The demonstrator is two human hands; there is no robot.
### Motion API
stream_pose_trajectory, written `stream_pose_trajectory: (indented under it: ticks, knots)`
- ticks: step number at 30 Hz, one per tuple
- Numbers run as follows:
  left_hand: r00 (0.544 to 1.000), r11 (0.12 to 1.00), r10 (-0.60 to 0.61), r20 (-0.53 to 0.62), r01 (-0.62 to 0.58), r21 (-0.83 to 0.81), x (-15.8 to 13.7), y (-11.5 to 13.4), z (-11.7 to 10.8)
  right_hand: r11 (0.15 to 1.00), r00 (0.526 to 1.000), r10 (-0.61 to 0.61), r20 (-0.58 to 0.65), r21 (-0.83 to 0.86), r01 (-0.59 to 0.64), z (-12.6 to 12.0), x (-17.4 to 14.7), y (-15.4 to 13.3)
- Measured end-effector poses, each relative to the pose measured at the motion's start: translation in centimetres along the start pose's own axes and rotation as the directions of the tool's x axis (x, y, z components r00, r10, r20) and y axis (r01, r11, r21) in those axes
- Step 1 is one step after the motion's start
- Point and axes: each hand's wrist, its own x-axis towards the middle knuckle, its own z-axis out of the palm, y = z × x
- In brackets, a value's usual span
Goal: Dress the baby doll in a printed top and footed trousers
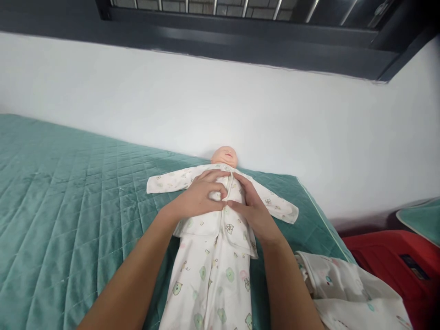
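Observation:
A baby doll (224, 156) lies on its back, its head by the wall. It wears a white printed baby shirt (202, 225) with both sleeves spread out, above white printed trousers (209, 279). My left hand (202, 195) rests on the chest with curved fingers, its thumb and fingertips on the shirt's front edge. From the other side my right hand (249, 201) grips the opposite front edge, thumb low and fingers near the neck. Both sets of fingertips nearly meet along the middle opening. A fastener under them is too small to make out.
A green quilted bed cover (79, 197) lies beneath the doll. At the lower right is a crumpled white printed cloth (357, 288), with a red plastic object (388, 247) beyond it. The white wall (137, 96) rises behind, below a dark barred window frame (240, 39).

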Motion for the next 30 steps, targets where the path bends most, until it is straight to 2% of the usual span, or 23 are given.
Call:
stream_pose_trajectory:
  ticks: [3,5,10,12,16,18,20,23,25,27,30]
  knots:
    - [0.998,0.997,0.012,-0.054,-0.008,0.071,0.2,0.9,0.4,0.99,1.0,0.015,-0.003,0.142,-0.014,0.1,0.0,-0.3]
    - [0.997,0.996,0.029,-0.07,-0.023,0.087,0.2,1.2,0.5,0.978,0.998,0.046,-0.05,0.205,-0.035,0.4,0.1,-0.5]
    - [0.999,0.997,0.041,0.002,-0.041,0.066,0.0,0.9,0.1,0.958,0.972,0.098,-0.214,0.285,-0.034,1.7,0.5,-0.5]
    - [1.0,1.0,0.015,0.022,-0.015,0.016,-0.2,0.5,-0.2,0.962,0.959,0.104,-0.264,0.272,-0.029,1.9,0.7,-0.3]
    - [0.998,0.996,-0.061,-0.03,0.059,-0.067,-0.4,-0.1,-0.7,0.977,0.938,0.125,-0.324,0.207,-0.059,1.9,0.9,-0.2]
    - [0.996,0.996,-0.073,-0.049,0.07,-0.057,-0.5,-0.2,-0.7,0.988,0.922,0.14,-0.36,0.113,-0.105,1.8,0.7,-0.5]
    - [0.995,0.996,-0.077,-0.057,0.074,-0.04,-0.4,-0.1,-0.7,0.992,0.916,0.105,-0.386,-0.028,-0.125,1.8,0.6,-0.9]
    - [0.995,0.997,-0.071,-0.07,0.069,-0.03,-0.2,-0.2,-0.5,0.968,0.93,0.027,-0.367,-0.222,-0.116,2.1,0.4,-1.5]
    - [0.99,0.997,-0.063,-0.125,0.058,-0.043,0.0,-0.5,-0.2,0.952,0.934,0.007,-0.357,-0.284,-0.116,2.4,0.4,-1.6]
    - [0.978,0.997,-0.064,-0.198,0.055,-0.05,0.2,-0.8,0.2,0.956,0.929,0.018,-0.37,-0.267,-0.125,2.6,0.4,-1.6]
    - [0.962,0.995,-0.103,-0.254,0.101,-0.022,0.6,-1.1,1.0,0.983,0.903,0.119,-0.414,-0.078,-0.166,2.1,0.5,-1.3]
